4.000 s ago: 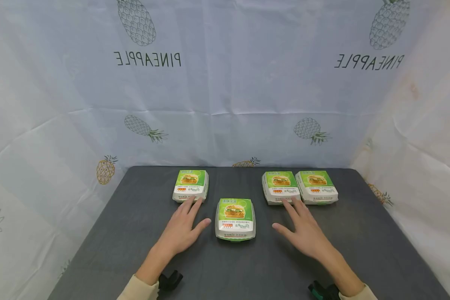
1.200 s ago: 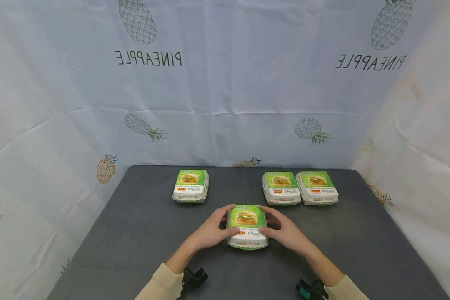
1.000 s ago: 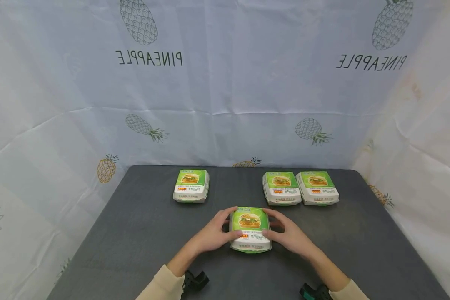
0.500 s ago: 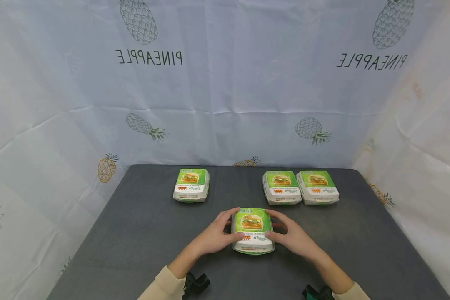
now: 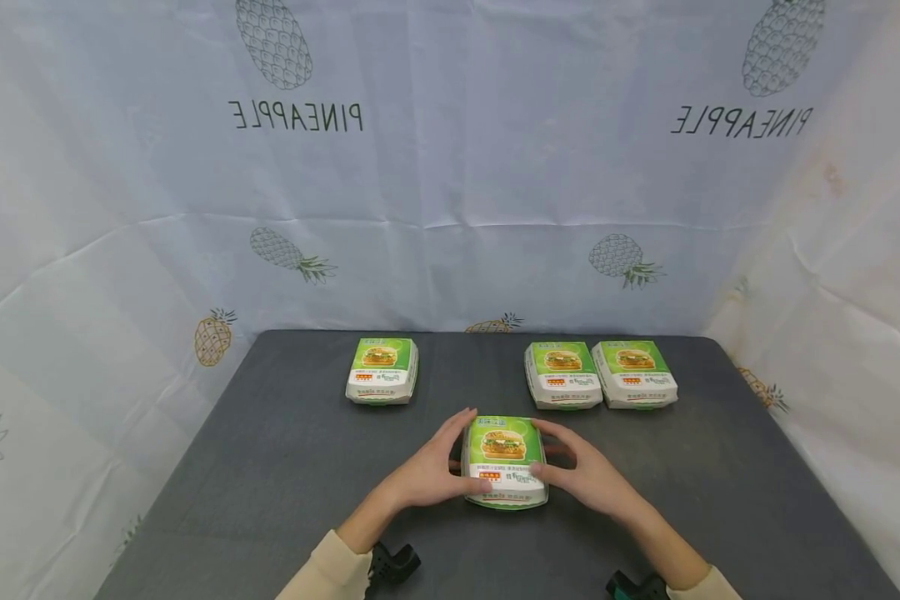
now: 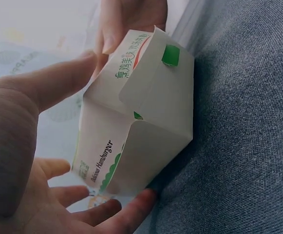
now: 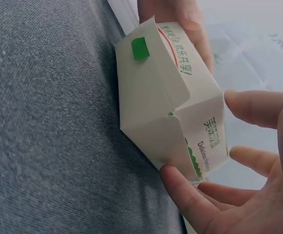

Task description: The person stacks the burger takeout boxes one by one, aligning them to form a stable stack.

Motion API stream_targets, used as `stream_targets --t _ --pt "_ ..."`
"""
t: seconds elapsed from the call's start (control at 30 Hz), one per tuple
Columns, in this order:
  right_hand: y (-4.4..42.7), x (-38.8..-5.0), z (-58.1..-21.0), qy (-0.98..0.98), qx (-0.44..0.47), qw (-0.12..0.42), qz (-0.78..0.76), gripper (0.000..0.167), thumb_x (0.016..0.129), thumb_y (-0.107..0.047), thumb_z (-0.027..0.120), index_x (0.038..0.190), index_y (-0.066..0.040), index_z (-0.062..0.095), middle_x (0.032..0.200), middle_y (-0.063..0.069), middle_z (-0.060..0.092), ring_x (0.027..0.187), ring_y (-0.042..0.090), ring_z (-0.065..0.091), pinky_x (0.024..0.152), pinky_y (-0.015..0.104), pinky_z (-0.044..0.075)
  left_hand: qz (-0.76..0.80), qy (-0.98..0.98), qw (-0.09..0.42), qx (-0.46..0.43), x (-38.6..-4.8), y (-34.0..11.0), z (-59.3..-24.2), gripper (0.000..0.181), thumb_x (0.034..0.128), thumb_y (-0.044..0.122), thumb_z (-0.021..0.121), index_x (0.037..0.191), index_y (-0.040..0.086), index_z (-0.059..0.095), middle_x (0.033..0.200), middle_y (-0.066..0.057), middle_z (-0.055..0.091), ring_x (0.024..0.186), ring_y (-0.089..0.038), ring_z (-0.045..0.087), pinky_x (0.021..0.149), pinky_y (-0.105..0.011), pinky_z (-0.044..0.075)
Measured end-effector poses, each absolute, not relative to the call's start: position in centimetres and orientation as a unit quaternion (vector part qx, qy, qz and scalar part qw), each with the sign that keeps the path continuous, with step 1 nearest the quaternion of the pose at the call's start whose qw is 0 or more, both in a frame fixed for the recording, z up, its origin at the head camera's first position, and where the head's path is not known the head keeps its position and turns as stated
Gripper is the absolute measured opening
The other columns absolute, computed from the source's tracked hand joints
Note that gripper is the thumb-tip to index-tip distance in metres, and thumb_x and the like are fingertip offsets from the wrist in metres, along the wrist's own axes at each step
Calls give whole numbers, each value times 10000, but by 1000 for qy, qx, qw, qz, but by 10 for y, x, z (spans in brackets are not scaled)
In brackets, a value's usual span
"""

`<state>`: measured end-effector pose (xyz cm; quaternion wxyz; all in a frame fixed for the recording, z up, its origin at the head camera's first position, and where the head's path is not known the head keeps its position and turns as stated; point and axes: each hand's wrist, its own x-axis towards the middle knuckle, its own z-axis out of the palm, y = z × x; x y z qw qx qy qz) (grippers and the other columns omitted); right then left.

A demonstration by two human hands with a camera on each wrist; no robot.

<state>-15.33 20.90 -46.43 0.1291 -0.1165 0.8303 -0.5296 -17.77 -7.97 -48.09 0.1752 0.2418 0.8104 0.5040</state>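
Note:
In the head view a green and white burger box (image 5: 505, 462) sits on the dark tabletop between both hands. My left hand (image 5: 427, 471) is at its left side with thumb and fingers spread wide. The left wrist view shows the left thumb (image 6: 63, 80) lifted off the box, while the little finger is at its lower edge. My right hand (image 5: 588, 475) holds the right side: in the right wrist view its thumb (image 7: 253, 105) touches the top corner and the fingertips touch the side wall. The box's closed front flap carries a green tab (image 7: 140, 48).
At the back left of the dark table (image 5: 285, 467) stands another burger box (image 5: 382, 372). Two more, a nearer-middle box (image 5: 563, 375) and a right-hand box (image 5: 634, 374), stand side by side at the back right. A pineapple-print curtain (image 5: 450, 167) hangs behind.
Both hands came from the back boxes to the front box, which shifted right and toward me, then stopped. In the last half second the left thumb and index finger spread apart; the right hand stayed.

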Motion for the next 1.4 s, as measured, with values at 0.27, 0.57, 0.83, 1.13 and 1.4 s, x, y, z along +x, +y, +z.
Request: stream_targets --t 0.27,0.57,0.83,1.13,1.4 --pt "216 -157 -459 852 -111 111 -499 715 949 -348 741 1550 -124 426 1562 174 413 1312 393 522 925 498 528 503 811 178 238 -177 -79 -483 1054 854 394 836 1639 132 183 1672 -104 153 1363 -248 444 924 -277 541" --pt "232 -166 -445 885 -122 32 -448 695 974 -378 706 1535 -69 436 1455 228 508 1265 421 556 988 531 510 510 808 178 234 -177 -79 -482 1042 857 382 835 1636 131 190 1658 -109 175 1239 -218 545 908 -266 546" --pt "246 -182 -436 903 -95 -47 -415 713 975 -379 709 1531 -30 431 1447 250 515 1261 434 552 1025 578 470 517 803 178 238 -178 -78 -483 1036 861 365 836 1634 121 191 1654 -109 179 1210 -204 567 906 -260 546" --pt "253 -200 -434 908 -66 -105 -401 738 975 -344 715 1524 38 405 1512 290 417 1331 482 453 1055 601 428 522 799 181 239 -177 -78 -483 1037 862 358 836 1635 121 187 1656 -112 172 1211 -204 565 911 -264 544" --pt "254 -218 -443 908 -58 -95 -405 784 972 -348 716 1544 51 357 1537 314 357 1356 520 398 1065 619 412 527 794 185 239 -177 -78 -484 1034 867 344 834 1636 118 180 1659 -114 159 1210 -201 567 917 -257 541"
